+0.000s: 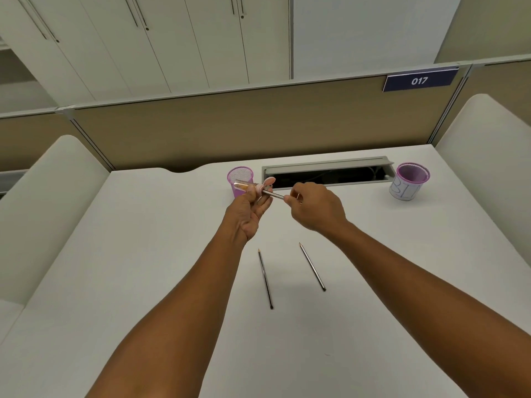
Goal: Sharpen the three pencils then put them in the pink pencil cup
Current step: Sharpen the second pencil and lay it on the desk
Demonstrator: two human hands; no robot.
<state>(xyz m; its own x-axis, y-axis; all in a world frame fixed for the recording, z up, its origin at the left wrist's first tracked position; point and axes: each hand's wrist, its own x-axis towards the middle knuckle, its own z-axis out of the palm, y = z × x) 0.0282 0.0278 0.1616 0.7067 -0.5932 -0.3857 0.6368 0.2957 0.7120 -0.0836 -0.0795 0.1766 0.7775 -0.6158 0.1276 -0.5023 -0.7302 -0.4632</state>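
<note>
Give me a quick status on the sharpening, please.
Left hand holds clear pink-capped sharpener; right hand pinches dark pencil in it. Two pencils on white desk. Nothing obstructing.

We look down at a white desk [143, 254] and see both arms stretched forward above it. The left hand [248, 215] holds a small sharpener [253, 187] with a clear container and a pink cap, and the right hand [314, 206] pinches a pencil [276, 195] whose tip sits inside the sharpener. Just behind the left hand stands a pink mesh cup [240, 176]. Two other pencils lie on the desk nearer to us, one on the left [265, 278] and one on the right [312, 267], apart from each other, points away from us. Far on the right stands a second cup [409, 181] wrapped in white paper, beside an open cable tray [327, 165].
</note>
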